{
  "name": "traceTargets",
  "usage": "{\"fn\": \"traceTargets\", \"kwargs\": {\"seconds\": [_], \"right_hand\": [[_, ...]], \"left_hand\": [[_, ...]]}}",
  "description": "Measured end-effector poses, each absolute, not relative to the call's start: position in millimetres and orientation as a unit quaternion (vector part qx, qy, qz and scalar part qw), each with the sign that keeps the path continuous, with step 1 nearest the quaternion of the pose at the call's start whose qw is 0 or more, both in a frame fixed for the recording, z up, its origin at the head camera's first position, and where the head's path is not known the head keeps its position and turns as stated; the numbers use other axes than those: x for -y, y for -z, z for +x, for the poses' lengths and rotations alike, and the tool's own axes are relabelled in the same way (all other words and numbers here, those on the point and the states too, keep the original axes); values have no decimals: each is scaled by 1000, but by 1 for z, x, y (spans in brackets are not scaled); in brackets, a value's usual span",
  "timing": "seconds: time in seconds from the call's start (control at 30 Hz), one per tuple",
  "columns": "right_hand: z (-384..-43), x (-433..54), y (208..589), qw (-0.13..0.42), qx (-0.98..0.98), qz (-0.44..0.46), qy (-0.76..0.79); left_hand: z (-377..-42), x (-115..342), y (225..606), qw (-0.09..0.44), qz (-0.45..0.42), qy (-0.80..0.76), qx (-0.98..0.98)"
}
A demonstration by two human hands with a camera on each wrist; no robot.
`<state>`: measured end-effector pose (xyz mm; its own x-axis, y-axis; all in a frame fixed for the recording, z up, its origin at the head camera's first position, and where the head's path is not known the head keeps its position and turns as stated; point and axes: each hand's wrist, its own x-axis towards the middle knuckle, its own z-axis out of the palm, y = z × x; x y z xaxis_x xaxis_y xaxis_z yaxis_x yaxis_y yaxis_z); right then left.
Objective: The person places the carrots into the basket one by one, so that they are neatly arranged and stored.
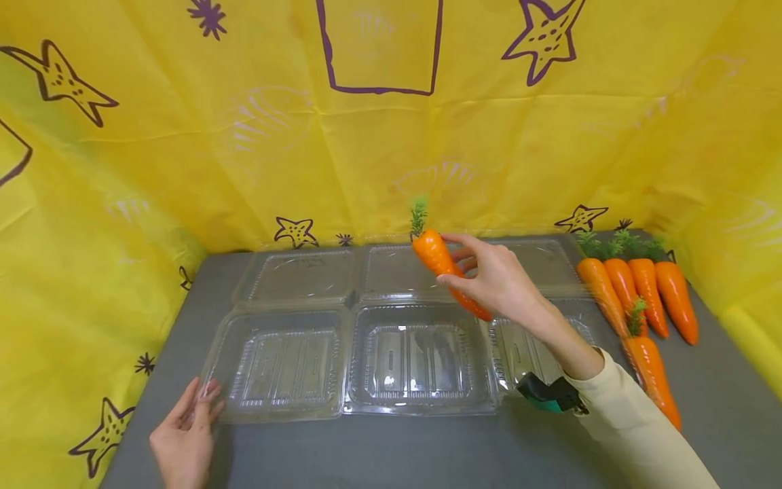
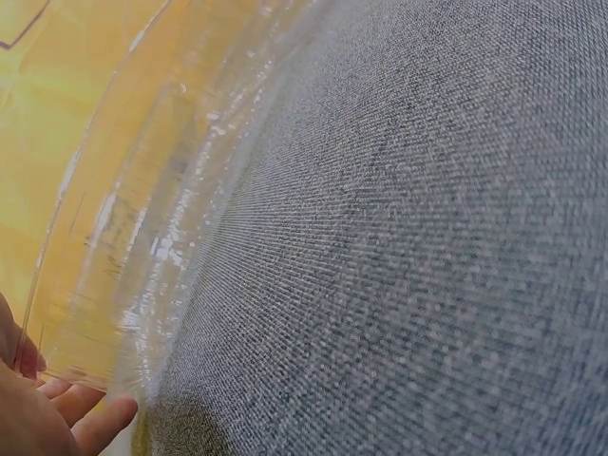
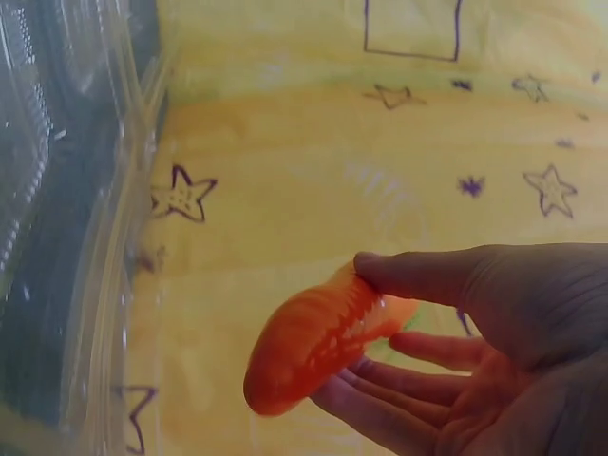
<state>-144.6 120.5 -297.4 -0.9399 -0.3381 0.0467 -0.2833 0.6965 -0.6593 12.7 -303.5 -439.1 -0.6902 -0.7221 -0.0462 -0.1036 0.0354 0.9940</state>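
My right hand point(image 1: 497, 275) pinches an orange carrot point(image 1: 435, 252) with a green leafy top between thumb and fingers. The carrot is tilted, raised above the middle clear plastic container point(image 1: 421, 370); in the right wrist view its rounded orange body point(image 3: 304, 351) shows between thumb and fingertips. My left hand point(image 1: 185, 435) holds the near left side of the left clear plastic container point(image 1: 290, 367). In the left wrist view, the left fingers point(image 2: 104, 426) and thumb are at that container's rim.
A third clear container point(image 1: 528, 346) stands at the right, partly behind my right forearm. The hinged lids point(image 1: 299, 275) lie open toward the back. Several carrots point(image 1: 644, 292) lie at the right of the grey table point(image 1: 366, 451), with another carrot point(image 1: 654, 380) nearer. Yellow patterned cloth point(image 1: 373, 149) surrounds the table.
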Motion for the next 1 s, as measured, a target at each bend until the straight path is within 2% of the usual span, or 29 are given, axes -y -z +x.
{"fn": "traceTargets", "kwargs": {"seconds": [0.5,0.73,1.0], "right_hand": [[-140,-203,318,71,-909,-98,399],[-124,-245,333,99,-907,-56,404],[-103,-293,344,120,-916,-25,381]], "left_hand": [[12,303,436,241,314,616,681],[11,304,437,225,320,612,687],[11,305,437,237,314,622,677]]}}
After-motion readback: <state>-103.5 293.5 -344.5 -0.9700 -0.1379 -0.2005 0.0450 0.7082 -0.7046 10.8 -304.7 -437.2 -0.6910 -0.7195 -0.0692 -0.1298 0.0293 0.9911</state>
